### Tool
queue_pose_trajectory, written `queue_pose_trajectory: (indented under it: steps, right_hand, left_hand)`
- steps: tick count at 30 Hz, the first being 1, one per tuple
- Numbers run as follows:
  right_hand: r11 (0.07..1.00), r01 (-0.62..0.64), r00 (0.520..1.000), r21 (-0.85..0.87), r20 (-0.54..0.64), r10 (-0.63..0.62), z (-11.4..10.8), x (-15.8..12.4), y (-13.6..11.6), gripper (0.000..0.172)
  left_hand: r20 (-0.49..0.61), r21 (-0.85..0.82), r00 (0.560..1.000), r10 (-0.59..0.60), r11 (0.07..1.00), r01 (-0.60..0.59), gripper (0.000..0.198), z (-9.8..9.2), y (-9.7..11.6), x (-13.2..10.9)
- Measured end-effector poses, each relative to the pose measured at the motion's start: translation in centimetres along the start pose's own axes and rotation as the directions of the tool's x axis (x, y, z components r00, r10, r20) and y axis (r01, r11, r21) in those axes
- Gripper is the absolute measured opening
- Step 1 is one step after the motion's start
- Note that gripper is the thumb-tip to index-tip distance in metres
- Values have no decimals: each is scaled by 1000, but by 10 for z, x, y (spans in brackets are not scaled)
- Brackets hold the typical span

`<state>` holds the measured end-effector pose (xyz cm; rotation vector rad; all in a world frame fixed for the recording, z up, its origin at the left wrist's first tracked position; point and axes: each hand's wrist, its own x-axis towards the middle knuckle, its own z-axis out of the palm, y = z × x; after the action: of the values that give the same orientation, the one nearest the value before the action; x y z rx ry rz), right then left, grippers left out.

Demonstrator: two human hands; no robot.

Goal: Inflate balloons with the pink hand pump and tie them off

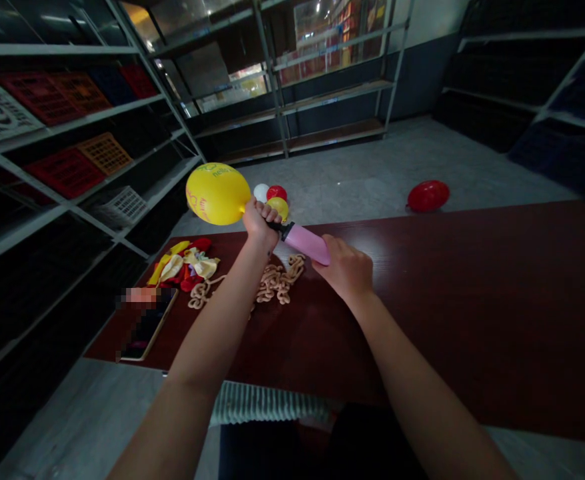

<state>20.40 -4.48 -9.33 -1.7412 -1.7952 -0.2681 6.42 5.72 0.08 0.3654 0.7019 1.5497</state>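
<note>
My left hand [260, 223] is closed round the neck of an inflated yellow balloon [216, 193], pinching it onto the black nozzle of a pink hand pump [306, 243]. My right hand [345, 270] is wrapped round the rear end of the pump. Both are held just above a dark red table [447, 300]. Below them on the table lie a heap of flat uninflated balloons [185, 263] and a tangle of beige string [272, 283].
A phone [147, 327] lies near the table's left front corner. On the floor beyond are a red balloon [427, 195] and a small cluster of white, red and yellow balloons [271, 197]. Metal shelving with plastic crates [67, 170] lines the left side and back.
</note>
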Motion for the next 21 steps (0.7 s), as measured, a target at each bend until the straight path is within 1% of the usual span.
queue_pose_trajectory:
  steps: [4,10,13,16,18,21]
  right_hand:
    - [996,71,997,-46,-21,-72,-5,3,5,39]
    - [983,168,985,-73,-30,-170,-2,3,0,41]
    - [973,218,975,-72,-24,-221,3,3,-6,40]
    - [956,276,960,-98,-18,-279,7,3,-10,39]
    - [940,311,949,-138,-16,-316,8,3,-9,37]
    - [899,386,919,-206,-2,-395,6,5,-2,37]
  left_hand:
    - [-3,-27,999,36,999,-36,43,-4,8,-7]
    - [60,-48,995,82,996,-79,48,-24,29,-15]
    - [51,-84,991,121,990,-116,51,-39,41,-14]
    - [33,-107,992,122,987,-118,52,-57,54,-10]
    - [7,-128,993,121,985,-120,52,-71,64,-7]
    - [-36,-180,987,155,971,-159,53,-93,79,-5]
